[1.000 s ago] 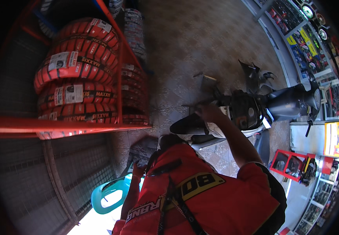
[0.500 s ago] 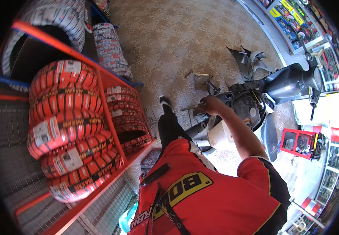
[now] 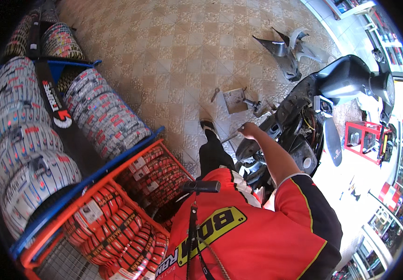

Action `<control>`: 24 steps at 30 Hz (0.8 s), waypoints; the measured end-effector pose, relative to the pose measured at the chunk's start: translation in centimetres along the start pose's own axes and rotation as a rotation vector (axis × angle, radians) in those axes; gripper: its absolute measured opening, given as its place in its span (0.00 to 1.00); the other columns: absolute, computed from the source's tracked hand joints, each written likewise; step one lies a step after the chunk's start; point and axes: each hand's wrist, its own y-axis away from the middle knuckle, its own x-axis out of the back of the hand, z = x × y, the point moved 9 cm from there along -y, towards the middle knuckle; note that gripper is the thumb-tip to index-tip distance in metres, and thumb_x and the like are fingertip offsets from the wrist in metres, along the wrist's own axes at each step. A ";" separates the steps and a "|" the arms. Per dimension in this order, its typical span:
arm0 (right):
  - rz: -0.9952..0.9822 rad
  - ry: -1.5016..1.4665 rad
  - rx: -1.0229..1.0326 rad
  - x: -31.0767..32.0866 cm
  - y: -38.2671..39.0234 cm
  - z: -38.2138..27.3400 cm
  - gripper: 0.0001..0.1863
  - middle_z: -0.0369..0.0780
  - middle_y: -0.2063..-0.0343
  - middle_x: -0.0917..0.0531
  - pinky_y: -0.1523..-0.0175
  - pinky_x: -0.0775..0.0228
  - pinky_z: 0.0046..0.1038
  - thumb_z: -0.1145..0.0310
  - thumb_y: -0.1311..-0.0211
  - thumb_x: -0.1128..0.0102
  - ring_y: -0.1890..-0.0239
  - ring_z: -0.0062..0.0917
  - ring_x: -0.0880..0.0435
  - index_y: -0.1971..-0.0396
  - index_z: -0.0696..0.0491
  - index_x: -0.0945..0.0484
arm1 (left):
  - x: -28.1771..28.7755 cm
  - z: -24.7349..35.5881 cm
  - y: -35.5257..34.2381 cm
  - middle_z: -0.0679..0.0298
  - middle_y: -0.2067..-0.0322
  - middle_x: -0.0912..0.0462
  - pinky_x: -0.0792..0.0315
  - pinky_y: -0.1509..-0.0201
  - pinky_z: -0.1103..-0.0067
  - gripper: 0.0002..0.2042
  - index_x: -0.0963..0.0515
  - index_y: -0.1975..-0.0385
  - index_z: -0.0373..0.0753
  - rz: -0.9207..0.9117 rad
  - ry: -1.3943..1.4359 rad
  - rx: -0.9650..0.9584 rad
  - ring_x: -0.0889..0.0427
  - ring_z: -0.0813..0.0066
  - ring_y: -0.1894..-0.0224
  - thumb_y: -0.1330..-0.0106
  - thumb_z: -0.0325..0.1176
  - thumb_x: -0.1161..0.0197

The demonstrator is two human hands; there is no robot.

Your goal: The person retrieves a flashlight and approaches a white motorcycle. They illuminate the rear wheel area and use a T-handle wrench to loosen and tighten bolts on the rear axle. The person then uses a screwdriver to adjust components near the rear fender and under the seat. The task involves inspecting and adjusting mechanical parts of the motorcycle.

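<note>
My right hand (image 3: 248,130) is closed around a slim metal tool (image 3: 230,138), whose free end sticks out toward my dark-trousered leg. Its exact kind is too small to make out. That hand is over the near side of a partly stripped dark motorbike (image 3: 299,123), with bare frame and wiring showing. My right arm reaches forward from a red and black sleeve. My left hand is out of view. On the tiles beyond my right hand sits a shallow square metal tray (image 3: 235,101), with a metal part (image 3: 252,103) at its edge and a small wrench (image 3: 215,94) beside it.
Loose dark body panels (image 3: 291,53) lie on the tiled floor (image 3: 164,56) beyond the motorbike. Racks of red-wrapped tyres (image 3: 103,224) and white-wrapped tyres (image 3: 33,172) line my left. A red open-sided case (image 3: 363,142) and glass display shelves (image 3: 381,226) stand to the right.
The view has shifted, showing more of the white-wrapped tyres on the left. My right hand still grips the slim tool, which now angles downward instead of lying nearly level.
</note>
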 end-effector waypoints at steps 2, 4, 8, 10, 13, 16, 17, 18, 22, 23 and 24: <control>-0.042 0.020 -0.030 1.2 -0.5 0.4 0.26 0.53 0.57 0.16 0.43 0.27 0.40 0.46 0.38 0.42 0.52 0.48 0.18 0.57 0.55 0.15 | 0.3 4.6 -1.9 0.56 0.58 0.20 0.25 0.58 0.73 0.29 0.36 0.40 0.38 -0.009 -0.025 -0.024 0.21 0.69 0.58 0.38 0.37 0.30; 0.013 -0.015 -0.056 3.8 -1.4 0.8 0.25 0.53 0.58 0.16 0.44 0.27 0.40 0.47 0.38 0.42 0.52 0.47 0.17 0.58 0.55 0.15 | 0.3 9.0 -4.1 0.56 0.58 0.20 0.26 0.58 0.74 0.28 0.35 0.41 0.37 -0.020 -0.043 -0.058 0.22 0.70 0.58 0.38 0.37 0.30; 0.098 -0.032 -0.051 9.6 -3.9 -1.2 0.24 0.53 0.56 0.16 0.44 0.27 0.42 0.48 0.37 0.43 0.52 0.48 0.18 0.55 0.53 0.16 | -1.0 18.2 -8.9 0.57 0.59 0.20 0.26 0.57 0.75 0.27 0.33 0.41 0.36 -0.048 -0.077 -0.156 0.22 0.71 0.58 0.37 0.38 0.30; 0.164 -0.009 -0.092 12.9 -4.7 -3.5 0.24 0.53 0.54 0.17 0.44 0.28 0.42 0.49 0.37 0.44 0.51 0.48 0.18 0.52 0.53 0.17 | -1.7 23.5 -11.5 0.58 0.59 0.20 0.27 0.57 0.75 0.27 0.32 0.42 0.36 -0.065 -0.094 -0.211 0.22 0.72 0.58 0.37 0.38 0.30; 0.231 -0.093 -0.011 17.7 -4.7 -8.4 0.26 0.53 0.53 0.17 0.44 0.28 0.43 0.48 0.37 0.45 0.50 0.48 0.19 0.50 0.53 0.18 | -2.6 31.9 -15.5 0.59 0.59 0.20 0.27 0.57 0.76 0.27 0.31 0.42 0.35 -0.091 -0.142 -0.302 0.23 0.72 0.57 0.37 0.39 0.30; 0.319 -0.231 -0.016 19.9 -4.3 -10.8 0.27 0.53 0.55 0.17 0.43 0.28 0.42 0.46 0.36 0.46 0.51 0.48 0.18 0.53 0.55 0.18 | -3.7 39.3 -20.0 0.57 0.59 0.20 0.27 0.58 0.77 0.31 0.33 0.39 0.34 -0.210 -0.283 -0.202 0.23 0.73 0.58 0.38 0.39 0.30; 0.358 -0.279 0.003 20.3 -4.4 -10.9 0.28 0.53 0.55 0.17 0.43 0.28 0.42 0.46 0.36 0.47 0.52 0.48 0.18 0.54 0.56 0.17 | -4.3 42.6 -20.9 0.56 0.57 0.21 0.27 0.55 0.75 0.32 0.34 0.38 0.34 -0.237 -0.361 -0.314 0.23 0.72 0.57 0.39 0.40 0.29; 0.340 -0.267 -0.061 19.8 -4.7 -10.1 0.27 0.53 0.55 0.17 0.43 0.28 0.42 0.46 0.36 0.46 0.52 0.48 0.18 0.54 0.56 0.17 | -4.6 44.9 -22.0 0.55 0.56 0.21 0.27 0.55 0.74 0.31 0.33 0.38 0.34 -0.233 -0.411 -0.337 0.23 0.71 0.57 0.38 0.40 0.29; 0.434 -0.333 -0.417 14.5 -4.4 -4.0 0.27 0.52 0.59 0.15 0.48 0.26 0.46 0.44 0.40 0.41 0.54 0.48 0.17 0.53 0.51 0.17 | -8.3 54.8 -26.5 0.51 0.51 0.22 0.27 0.49 0.69 0.29 0.32 0.40 0.32 -0.427 -0.468 -0.474 0.23 0.67 0.52 0.37 0.41 0.32; 0.193 -0.367 -0.535 10.7 -3.7 -1.8 0.27 0.52 0.59 0.15 0.47 0.26 0.45 0.44 0.40 0.43 0.53 0.47 0.17 0.56 0.54 0.16 | -9.6 56.9 -27.7 0.51 0.51 0.22 0.27 0.49 0.70 0.29 0.32 0.40 0.32 -0.475 -0.493 -0.483 0.23 0.67 0.52 0.37 0.40 0.32; 0.237 -0.361 -0.603 8.6 -2.0 -0.6 0.28 0.52 0.58 0.15 0.47 0.26 0.43 0.44 0.39 0.46 0.52 0.46 0.17 0.60 0.55 0.15 | -10.7 58.3 -29.0 0.51 0.51 0.22 0.27 0.49 0.70 0.30 0.32 0.40 0.32 -0.503 -0.520 -0.458 0.23 0.67 0.52 0.37 0.40 0.32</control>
